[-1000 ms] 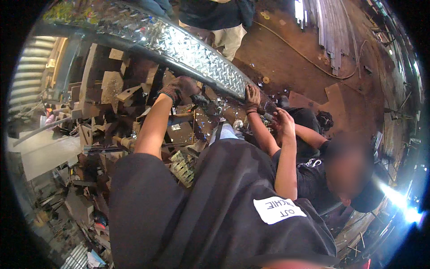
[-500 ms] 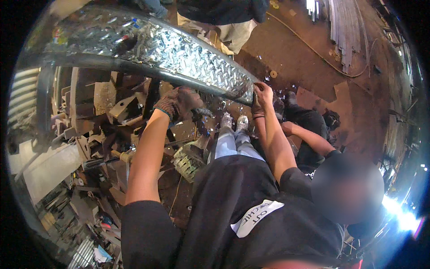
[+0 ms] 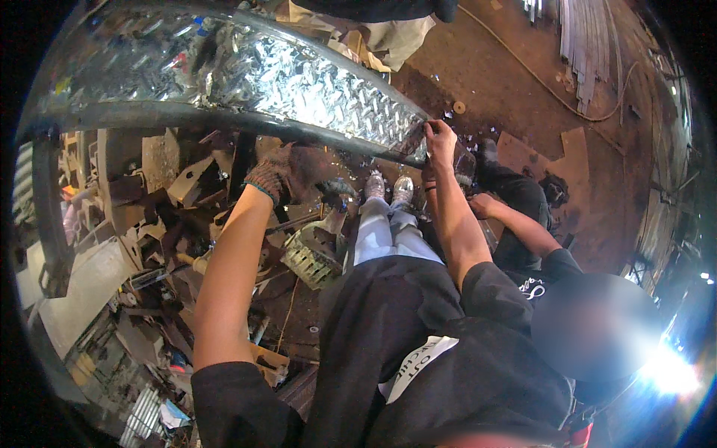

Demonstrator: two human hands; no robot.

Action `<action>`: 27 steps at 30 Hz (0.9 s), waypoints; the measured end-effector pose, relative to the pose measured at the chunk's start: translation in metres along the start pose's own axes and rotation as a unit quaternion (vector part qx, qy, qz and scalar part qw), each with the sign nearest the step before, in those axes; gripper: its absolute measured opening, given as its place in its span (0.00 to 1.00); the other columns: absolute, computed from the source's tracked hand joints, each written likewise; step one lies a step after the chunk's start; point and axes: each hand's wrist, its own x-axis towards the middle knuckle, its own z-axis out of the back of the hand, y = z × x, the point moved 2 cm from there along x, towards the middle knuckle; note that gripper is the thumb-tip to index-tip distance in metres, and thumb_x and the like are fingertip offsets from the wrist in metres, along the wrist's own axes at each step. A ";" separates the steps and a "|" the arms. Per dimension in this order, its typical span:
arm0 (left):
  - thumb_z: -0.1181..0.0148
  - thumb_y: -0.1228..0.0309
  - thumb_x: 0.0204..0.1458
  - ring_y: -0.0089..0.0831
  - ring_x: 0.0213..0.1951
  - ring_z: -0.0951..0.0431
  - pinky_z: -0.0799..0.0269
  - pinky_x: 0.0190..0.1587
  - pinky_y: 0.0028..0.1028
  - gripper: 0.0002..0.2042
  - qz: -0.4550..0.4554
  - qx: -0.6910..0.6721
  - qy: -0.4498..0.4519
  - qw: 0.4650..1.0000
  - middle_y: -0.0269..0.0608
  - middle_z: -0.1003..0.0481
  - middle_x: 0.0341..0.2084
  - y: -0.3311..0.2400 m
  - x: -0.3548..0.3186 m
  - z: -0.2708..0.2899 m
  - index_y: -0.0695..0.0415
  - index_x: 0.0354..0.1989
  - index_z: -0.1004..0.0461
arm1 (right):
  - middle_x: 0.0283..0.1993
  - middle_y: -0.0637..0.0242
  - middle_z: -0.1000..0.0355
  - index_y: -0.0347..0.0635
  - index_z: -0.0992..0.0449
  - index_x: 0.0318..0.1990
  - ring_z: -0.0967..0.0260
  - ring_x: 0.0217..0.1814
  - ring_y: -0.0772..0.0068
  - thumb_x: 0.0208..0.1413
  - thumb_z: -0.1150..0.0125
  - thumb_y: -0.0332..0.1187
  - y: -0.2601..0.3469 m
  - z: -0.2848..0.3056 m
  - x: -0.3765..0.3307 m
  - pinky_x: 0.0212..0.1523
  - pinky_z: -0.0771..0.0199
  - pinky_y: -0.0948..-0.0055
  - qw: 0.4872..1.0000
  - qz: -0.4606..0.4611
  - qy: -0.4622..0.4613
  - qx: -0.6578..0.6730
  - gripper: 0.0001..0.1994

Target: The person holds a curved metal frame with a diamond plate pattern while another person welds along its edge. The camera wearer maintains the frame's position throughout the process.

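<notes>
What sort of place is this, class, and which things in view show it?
Probably a metalworking shop: there is a shiny tread-patterned plate, a jumble of angular scrap pieces at the left, and long grey strips at the upper right.

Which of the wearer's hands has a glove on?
The left hand, which wears a brown knit glove; the right hand, at the end of the patterned metal plate, is bare.
</notes>
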 end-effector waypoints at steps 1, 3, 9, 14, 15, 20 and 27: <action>0.47 0.66 0.51 0.34 0.53 0.29 0.32 0.55 0.30 0.21 0.000 -0.022 0.003 1.000 0.42 0.30 0.53 0.002 0.000 -0.002 0.51 0.56 0.37 | 0.33 0.55 0.23 0.37 0.22 0.36 0.24 0.36 0.57 0.51 0.38 0.32 0.000 0.000 0.000 0.40 0.26 0.67 1.000 0.026 0.000 -0.014 0.09; 0.47 0.67 0.52 0.33 0.53 0.29 0.32 0.56 0.29 0.23 0.004 -0.064 0.012 0.998 0.42 0.30 0.53 0.007 0.001 -0.008 0.52 0.57 0.39 | 0.34 0.53 0.25 0.37 0.24 0.36 0.26 0.38 0.51 0.51 0.40 0.31 -0.001 -0.001 0.000 0.40 0.27 0.63 0.995 0.083 0.001 -0.051 0.08; 0.46 0.69 0.53 0.32 0.55 0.30 0.33 0.58 0.28 0.26 0.015 -0.166 0.032 0.985 0.42 0.32 0.55 0.023 0.000 -0.027 0.55 0.61 0.44 | 0.36 0.49 0.28 0.37 0.29 0.40 0.29 0.40 0.46 0.53 0.43 0.31 -0.013 -0.011 0.006 0.40 0.29 0.57 0.990 0.128 0.015 -0.063 0.10; 0.46 0.71 0.54 0.30 0.56 0.31 0.33 0.59 0.27 0.29 0.042 -0.190 0.068 0.978 0.43 0.33 0.56 0.010 -0.006 -0.001 0.57 0.65 0.48 | 0.36 0.50 0.27 0.36 0.29 0.40 0.28 0.40 0.48 0.54 0.44 0.30 -0.018 -0.011 0.006 0.40 0.29 0.59 0.994 0.098 0.020 -0.035 0.09; 0.46 0.70 0.54 0.31 0.56 0.31 0.34 0.60 0.28 0.29 0.071 -0.163 0.094 0.980 0.42 0.33 0.56 0.002 -0.007 0.009 0.56 0.64 0.46 | 0.36 0.51 0.27 0.36 0.29 0.40 0.27 0.40 0.50 0.54 0.44 0.30 -0.017 -0.010 0.005 0.40 0.28 0.60 0.995 0.093 0.018 -0.027 0.09; 0.42 0.56 0.46 0.34 0.57 0.32 0.43 0.64 0.35 0.26 0.008 0.101 0.138 0.985 0.37 0.30 0.55 -0.026 -0.005 0.040 0.46 0.56 0.33 | 0.37 0.57 0.24 0.39 0.24 0.42 0.24 0.39 0.63 0.54 0.41 0.29 -0.017 -0.002 -0.002 0.42 0.27 0.68 0.998 0.023 0.008 0.063 0.09; 0.33 0.63 0.43 0.31 0.59 0.33 0.36 0.61 0.28 0.40 0.132 -0.164 0.109 0.971 0.40 0.34 0.58 0.041 0.003 -0.039 0.53 0.65 0.46 | 0.35 0.56 0.26 0.38 0.25 0.38 0.25 0.37 0.56 0.49 0.38 0.26 -0.005 0.008 -0.001 0.39 0.27 0.66 0.991 0.129 0.019 0.014 0.08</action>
